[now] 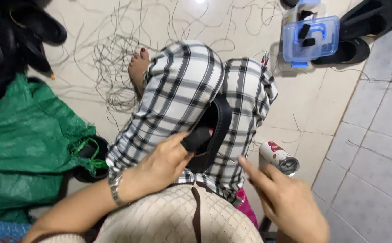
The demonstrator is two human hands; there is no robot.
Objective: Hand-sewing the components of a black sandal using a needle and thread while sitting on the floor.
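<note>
Seated on floor, legs crossed, in black-and-white checked trousers [182,90]. Wearing cream knitted top [178,216] at near edge of view.

Left hand [160,166] resting on lap, metal wristwatch [115,189] showing at wrist. Grip pinching black shoe [214,130]: thumb, covered by black finger guard [196,139], pressing against shoe's rim, fingers curling beneath. Shoe lying on knee, tilted, opening facing the camera, between both thighs.

Right hand [290,202] hovering just right of lap, apart from shoe. Fingers partly spread, index finger extending towards shoe; whether anything thin is being pinched cannot be told.

Lying on pale floor tiles [362,157] just beyond right hand: small cylindrical can [279,157], white with red marks, on its side.

Sitting at left: green woven sack [25,139], bunched, with another dark shoe [90,157] partly tucked under its edge.

Showing beyond the knees: bare foot [138,67] with red-painted toenails, surrounded by scattered dark thread offcuts [110,58] spreading over the floor.

Standing further off, upper right: clear plastic box with blue lid [310,38], black pieces resting on the lid. Lying beside it, right: pair of black shoes [367,27]. Piling at upper left corner: more black shoes [20,31].
</note>
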